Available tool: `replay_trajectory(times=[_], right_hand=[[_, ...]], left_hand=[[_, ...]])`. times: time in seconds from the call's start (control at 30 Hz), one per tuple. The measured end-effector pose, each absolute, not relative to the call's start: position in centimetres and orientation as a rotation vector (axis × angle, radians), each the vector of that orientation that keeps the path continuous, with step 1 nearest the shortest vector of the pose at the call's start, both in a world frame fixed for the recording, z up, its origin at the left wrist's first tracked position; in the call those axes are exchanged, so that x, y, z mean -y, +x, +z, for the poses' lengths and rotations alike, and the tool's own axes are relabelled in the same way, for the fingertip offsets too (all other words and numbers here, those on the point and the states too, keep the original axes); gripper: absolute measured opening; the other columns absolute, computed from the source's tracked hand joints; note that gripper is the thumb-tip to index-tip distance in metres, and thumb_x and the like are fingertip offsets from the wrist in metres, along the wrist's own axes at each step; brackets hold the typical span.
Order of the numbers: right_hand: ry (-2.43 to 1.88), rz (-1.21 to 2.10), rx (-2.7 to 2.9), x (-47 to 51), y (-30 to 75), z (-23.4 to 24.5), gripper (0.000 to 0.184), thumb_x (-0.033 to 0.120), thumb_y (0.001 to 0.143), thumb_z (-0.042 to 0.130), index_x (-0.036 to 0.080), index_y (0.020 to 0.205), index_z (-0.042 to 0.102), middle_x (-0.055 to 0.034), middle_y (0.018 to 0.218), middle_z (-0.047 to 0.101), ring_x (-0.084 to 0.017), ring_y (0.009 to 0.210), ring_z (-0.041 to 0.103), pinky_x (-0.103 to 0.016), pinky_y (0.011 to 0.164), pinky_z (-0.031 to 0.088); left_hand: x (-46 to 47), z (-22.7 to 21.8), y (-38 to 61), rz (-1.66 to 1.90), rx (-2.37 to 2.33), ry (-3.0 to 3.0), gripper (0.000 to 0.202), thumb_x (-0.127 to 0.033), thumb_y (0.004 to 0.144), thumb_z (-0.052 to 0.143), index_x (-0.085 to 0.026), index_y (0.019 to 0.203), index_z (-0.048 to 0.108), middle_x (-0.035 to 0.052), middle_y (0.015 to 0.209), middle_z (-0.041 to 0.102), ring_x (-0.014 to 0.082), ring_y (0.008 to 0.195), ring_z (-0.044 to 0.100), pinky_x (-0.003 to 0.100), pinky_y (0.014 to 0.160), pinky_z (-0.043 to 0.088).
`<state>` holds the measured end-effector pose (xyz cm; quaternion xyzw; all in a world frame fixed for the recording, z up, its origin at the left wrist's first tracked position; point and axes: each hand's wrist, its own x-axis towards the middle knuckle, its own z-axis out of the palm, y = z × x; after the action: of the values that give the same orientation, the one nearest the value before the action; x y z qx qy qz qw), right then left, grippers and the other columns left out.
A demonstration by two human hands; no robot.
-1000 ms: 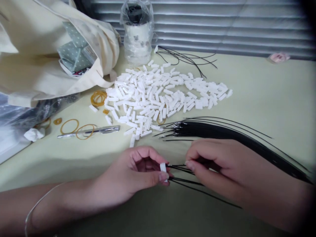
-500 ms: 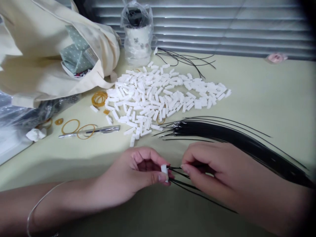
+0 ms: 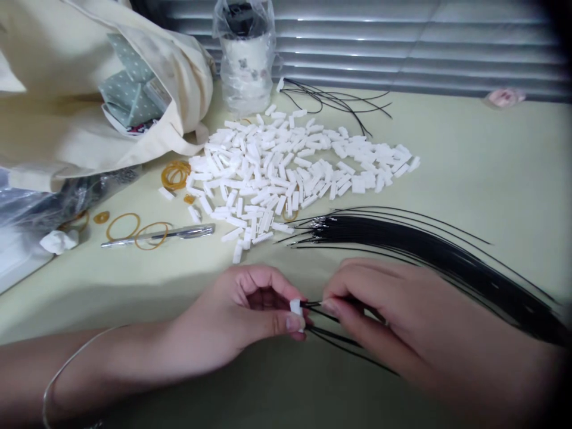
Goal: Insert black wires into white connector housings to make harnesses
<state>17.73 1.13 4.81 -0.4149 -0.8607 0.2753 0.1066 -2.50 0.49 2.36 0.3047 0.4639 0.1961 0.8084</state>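
Between the thumb and fingers of my left hand sits a small white connector housing. Several thin black wires run out of its right side. My right hand pinches one black wire close to the housing; the rest of that wire is hidden under the hand. Beyond my right hand lies a thick bundle of black wires with bare metal tips at its left end. A large heap of white connector housings is spread over the table above my hands.
A wired connector lies behind the heap. At the left are a cloth bag, rubber bands and a pen. A plastic-wrapped cup stands by the blinds. A pink item lies at the back right.
My right hand has shifted slightly left, its fingertips closer to the housing. My left hand keeps its grip. The camera view has moved a little.
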Motion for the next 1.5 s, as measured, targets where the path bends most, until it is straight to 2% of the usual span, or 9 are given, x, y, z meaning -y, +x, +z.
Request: replay_trajectory(times=[0.2, 0.33, 0.43, 0.67, 0.9, 1.13, 1.27, 1.4, 1.5], right_hand=[[-1.191, 0.652, 2.490, -2.3, 18.9, 5.5, 0.027, 0.023, 0.092, 0.042, 0.020, 0.078, 0.064, 0.0013, 0.070, 0.058, -0.008, 0.058, 0.052, -0.020, 0.052, 0.038], [-1.144, 0.838, 2.525, -1.9, 18.5, 4.9, 0.027, 0.014, 0.089, 0.041, 0.017, 0.078, 0.065, -0.0039, 0.085, 0.057, -0.009, 0.068, 0.054, -0.019, 0.057, 0.043], [-1.108, 0.911, 2.507, -1.6, 18.3, 4.5, 0.028, 0.009, 0.086, 0.040, 0.018, 0.078, 0.066, -0.0034, 0.082, 0.056, -0.008, 0.065, 0.052, -0.018, 0.053, 0.041], [-1.169, 0.804, 2.415, -1.7, 18.5, 4.1, 0.019, 0.016, 0.084, 0.050, 0.018, 0.076, 0.067, -0.0006, 0.071, 0.056, -0.011, 0.061, 0.050, -0.024, 0.052, 0.039], [-1.148, 0.758, 2.474, -1.6, 18.3, 4.0, 0.017, 0.013, 0.083, 0.053, 0.018, 0.072, 0.065, 0.0013, 0.069, 0.055, -0.009, 0.062, 0.049, -0.023, 0.054, 0.035], [-1.147, 0.762, 2.472, -1.4, 17.9, 4.3, 0.020, 0.014, 0.081, 0.052, 0.019, 0.066, 0.065, 0.0029, 0.062, 0.052, -0.009, 0.056, 0.046, -0.025, 0.050, 0.030], [-1.105, 0.650, 2.465, -0.7, 17.3, 3.8, 0.020, 0.015, 0.081, 0.052, 0.018, 0.065, 0.063, 0.0016, 0.061, 0.053, -0.011, 0.056, 0.047, -0.027, 0.050, 0.033], [-1.071, 0.768, 2.445, -0.8, 17.1, 3.7, 0.019, 0.013, 0.079, 0.052, 0.018, 0.065, 0.063, 0.0023, 0.060, 0.054, -0.010, 0.055, 0.047, -0.025, 0.050, 0.033], [-1.139, 1.043, 2.478, -2.3, 17.7, 4.0, 0.019, 0.021, 0.085, 0.051, 0.021, 0.070, 0.064, 0.0037, 0.067, 0.058, -0.009, 0.059, 0.049, -0.023, 0.052, 0.035]], left_hand=[[-0.8, 2.4, -2.5, 0.410, -0.978, 0.681, 0.009, -0.010, 0.074, 0.071, -0.013, 0.079, 0.064, -0.0022, 0.072, 0.073, 0.0058, 0.066, 0.067, 0.013, 0.064, 0.049], [-0.7, 2.3, -2.6, 0.422, -0.963, 0.660, 0.010, -0.008, 0.075, 0.068, -0.014, 0.083, 0.065, -0.0055, 0.068, 0.072, 0.0044, 0.065, 0.067, 0.011, 0.062, 0.048], [-0.7, 2.3, -2.6, 0.416, -0.974, 0.658, 0.012, -0.008, 0.075, 0.068, -0.015, 0.085, 0.065, -0.0060, 0.068, 0.072, 0.0049, 0.065, 0.067, 0.012, 0.065, 0.049], [-0.8, 2.4, -2.5, 0.408, -1.001, 0.653, 0.011, -0.007, 0.075, 0.068, -0.014, 0.083, 0.065, -0.0061, 0.067, 0.072, 0.0050, 0.064, 0.067, 0.012, 0.063, 0.049], [-0.7, 2.5, -2.6, 0.422, -0.965, 0.669, 0.012, -0.007, 0.075, 0.068, -0.013, 0.084, 0.063, -0.0055, 0.067, 0.071, 0.0044, 0.063, 0.066, 0.011, 0.062, 0.048], [-0.7, 2.6, -2.5, 0.422, -0.982, 0.662, 0.011, -0.007, 0.071, 0.071, -0.012, 0.079, 0.064, -0.0036, 0.065, 0.071, 0.0052, 0.061, 0.065, 0.012, 0.060, 0.048], [-0.5, 2.4, -2.5, 0.421, -0.984, 0.662, 0.010, -0.009, 0.071, 0.072, -0.012, 0.078, 0.066, -0.0003, 0.067, 0.072, 0.0065, 0.060, 0.065, 0.015, 0.061, 0.049], [-0.5, 2.4, -2.4, 0.394, -0.995, 0.662, 0.010, -0.010, 0.071, 0.072, -0.012, 0.078, 0.066, 0.0005, 0.069, 0.073, 0.0068, 0.061, 0.065, 0.015, 0.062, 0.050], [-0.6, 2.5, -2.4, 0.377, -0.991, 0.673, 0.009, -0.010, 0.072, 0.070, -0.013, 0.079, 0.065, -0.0023, 0.064, 0.071, 0.0060, 0.061, 0.064, 0.014, 0.061, 0.049]])
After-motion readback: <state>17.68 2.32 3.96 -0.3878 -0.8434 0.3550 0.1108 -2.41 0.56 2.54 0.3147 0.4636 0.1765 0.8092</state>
